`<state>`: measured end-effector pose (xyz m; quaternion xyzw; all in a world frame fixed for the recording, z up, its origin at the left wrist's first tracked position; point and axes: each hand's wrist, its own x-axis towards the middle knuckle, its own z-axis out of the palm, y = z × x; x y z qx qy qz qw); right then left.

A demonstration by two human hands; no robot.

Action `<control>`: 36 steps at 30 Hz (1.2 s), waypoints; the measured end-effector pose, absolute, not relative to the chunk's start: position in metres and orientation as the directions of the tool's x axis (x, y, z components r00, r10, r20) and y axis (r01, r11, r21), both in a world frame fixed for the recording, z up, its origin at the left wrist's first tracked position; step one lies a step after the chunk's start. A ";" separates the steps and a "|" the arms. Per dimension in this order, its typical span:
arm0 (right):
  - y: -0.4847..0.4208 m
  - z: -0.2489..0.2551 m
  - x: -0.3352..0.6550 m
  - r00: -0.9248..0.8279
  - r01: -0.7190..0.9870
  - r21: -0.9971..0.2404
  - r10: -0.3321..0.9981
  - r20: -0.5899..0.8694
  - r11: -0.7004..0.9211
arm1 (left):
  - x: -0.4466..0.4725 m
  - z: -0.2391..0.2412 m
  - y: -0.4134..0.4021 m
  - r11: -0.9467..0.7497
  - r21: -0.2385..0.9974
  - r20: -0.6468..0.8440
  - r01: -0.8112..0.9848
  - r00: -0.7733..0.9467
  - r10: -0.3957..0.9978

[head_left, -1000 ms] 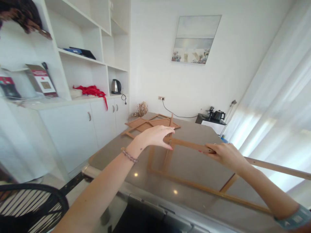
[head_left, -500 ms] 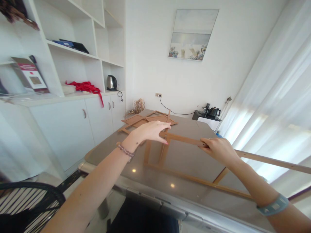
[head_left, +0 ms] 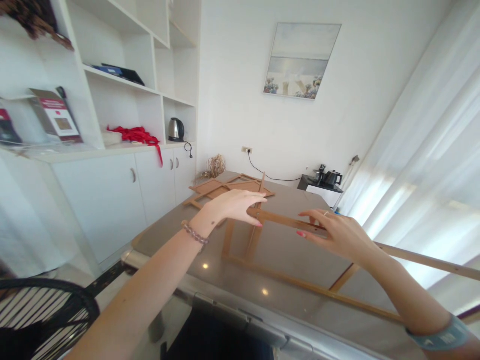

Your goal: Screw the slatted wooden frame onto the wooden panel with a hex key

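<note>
A long light-brown wooden frame (head_left: 283, 218) runs across the table, its top rail reaching to the right edge of view. My left hand (head_left: 238, 206) is at the rail's left end, thumb and fingers apart around it beside an upright strip (head_left: 262, 183). Whether the palm presses on the rail end is hidden. Farther right, my right hand (head_left: 343, 235) has its thumb and fingers spread on either side of the same rail, which passes by the palm. Below, a lower wooden rail (head_left: 285, 273) shows along the glossy tabletop.
Several small wooden frames (head_left: 210, 189) lie on the glossy table (head_left: 165, 232) beyond my left hand. A black chair (head_left: 48, 300) stands at lower left. White cabinets (head_left: 93, 200) line the left side, a curtain (head_left: 420, 125) the right. A black kettle (head_left: 332, 177) sits at back right.
My right hand has loosened from its closed grip on the rail, and its fingers are now spread. My left hand stays at the rail's end. The view has shifted slightly.
</note>
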<state>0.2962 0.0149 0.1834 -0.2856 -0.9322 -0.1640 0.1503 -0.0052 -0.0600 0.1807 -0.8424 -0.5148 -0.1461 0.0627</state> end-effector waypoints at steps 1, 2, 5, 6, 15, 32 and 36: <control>0.010 0.184 0.290 -0.794 0.566 0.221 0.453 0.405 0.794 | -0.005 0.181 -0.060 -0.456 0.055 0.310 0.888 0.418 0.854; 0.004 0.184 0.284 -0.798 0.549 0.230 0.421 0.432 0.804 | -0.005 0.181 -0.060 -0.451 0.066 0.312 0.890 0.411 0.857; -0.012 0.182 0.258 -0.825 0.491 0.283 0.335 0.454 0.824 | -0.005 0.180 -0.061 -0.444 0.101 0.335 0.890 0.390 0.858; -0.016 0.181 0.249 -0.837 0.473 0.299 0.317 0.446 0.829 | -0.005 0.179 -0.061 -0.449 0.115 0.345 0.886 0.388 0.855; -0.006 0.185 0.206 -0.869 0.448 0.215 0.366 0.332 0.868 | -0.004 0.179 -0.061 -0.446 0.273 0.340 0.852 0.348 0.874; 0.003 0.159 0.201 -0.831 0.443 0.260 0.284 0.479 0.858 | -0.014 0.157 -0.094 -0.379 0.140 0.551 0.915 0.246 0.797; 0.016 0.150 0.204 -0.816 0.399 0.292 0.192 0.545 0.869 | -0.023 0.118 -0.121 -0.199 0.273 0.592 0.941 -0.001 0.806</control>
